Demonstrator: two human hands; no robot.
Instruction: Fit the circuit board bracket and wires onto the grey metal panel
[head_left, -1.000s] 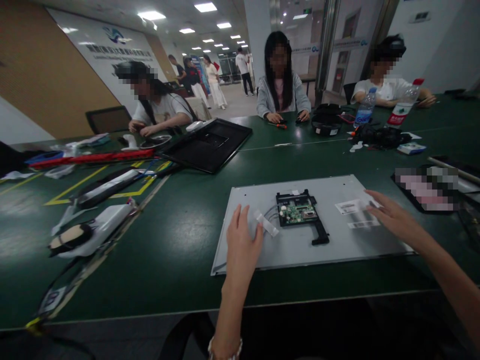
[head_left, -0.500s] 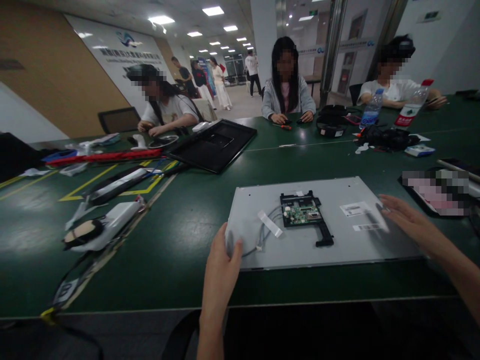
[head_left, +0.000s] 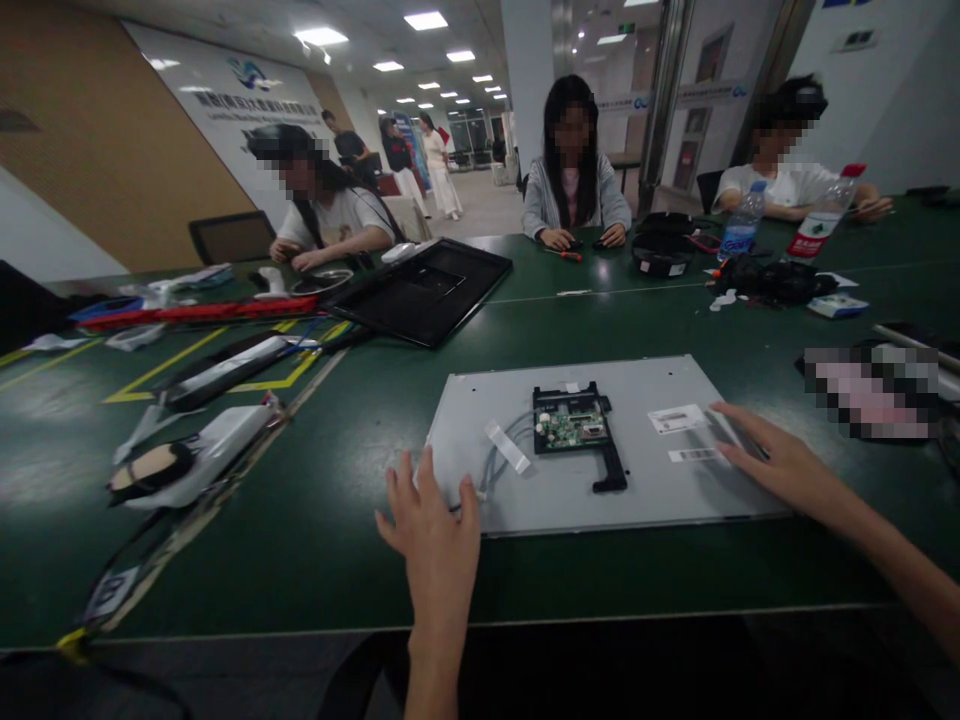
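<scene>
A grey LCD panel (head_left: 637, 495) lies flat on the table, back side up. A green circuit board (head_left: 576, 430) in a black frame (head_left: 610, 462) sits near its middle. Thin grey cables (head_left: 491, 470) and a white ribbon strip (head_left: 508, 447) lie left of the board. My left hand (head_left: 435, 525) is open at the panel's left corner, its fingers spread apart. At the right edge my right hand (head_left: 784, 465) has its fingers stretched out over the panel beside the white labels (head_left: 676, 418); whether it touches the panel I cannot tell.
Behind the panel lies a black monitor cover (head_left: 427, 290). A white device with a black strap (head_left: 187, 455) is on the left. Bottles (head_left: 742, 225), a black case (head_left: 664, 245) and a screwdriver (head_left: 568, 255) stand or lie farther back. Several people sit around the table.
The panel has shifted left across the table. My left hand has come away from its edge and spread its fingers. My right hand has moved left along with the panel.
</scene>
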